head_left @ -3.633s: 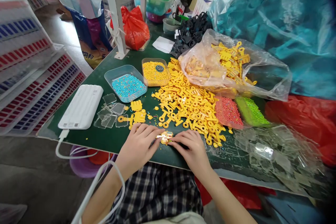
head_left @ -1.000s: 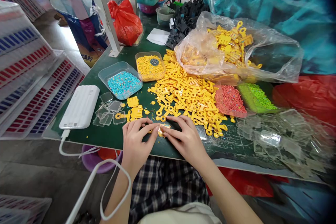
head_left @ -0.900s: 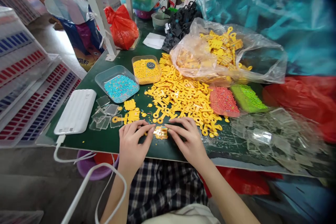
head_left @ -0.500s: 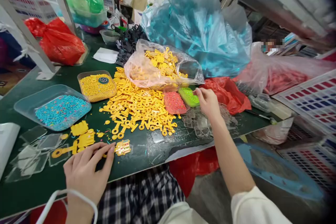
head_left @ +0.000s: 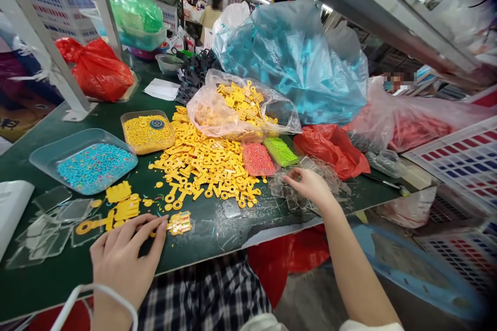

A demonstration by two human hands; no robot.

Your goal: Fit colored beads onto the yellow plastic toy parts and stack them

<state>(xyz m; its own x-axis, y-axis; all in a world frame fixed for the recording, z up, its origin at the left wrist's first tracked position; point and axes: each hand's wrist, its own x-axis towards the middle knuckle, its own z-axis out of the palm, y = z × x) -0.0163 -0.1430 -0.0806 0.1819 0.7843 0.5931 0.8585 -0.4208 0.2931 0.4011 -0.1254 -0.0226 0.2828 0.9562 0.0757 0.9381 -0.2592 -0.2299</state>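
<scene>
Bearing yellow pieces (head_left: 205,165) (heaped), a green tabletop (head_left: 267,209) beside crates (head_left: 458,152).

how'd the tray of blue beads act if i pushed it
The tray looks fairly stiff: its walls stand evenly. Being wide and low, it probably won't tip easily. The blue beads, small and loose, would likely shift if tilted.

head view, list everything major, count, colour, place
Flat plastic piece: one, yellow, front
Heaped plastic pieces: many, yellow, centre
Plastic bead trays: four, blue, yellow, red, green, around heap
Thin plastic squares: many, clear, both sides
Jumbled plastic parts: many, black, back
Plastic bags: several, clear, blue, red, green, mostly back
Paper sheet: one, white, back
Perforated plastic crates: several, white-red-blue, edges
Table: one, green, beneath
Left hand: one, holding flat piece
Right hand: one, over squares
</scene>
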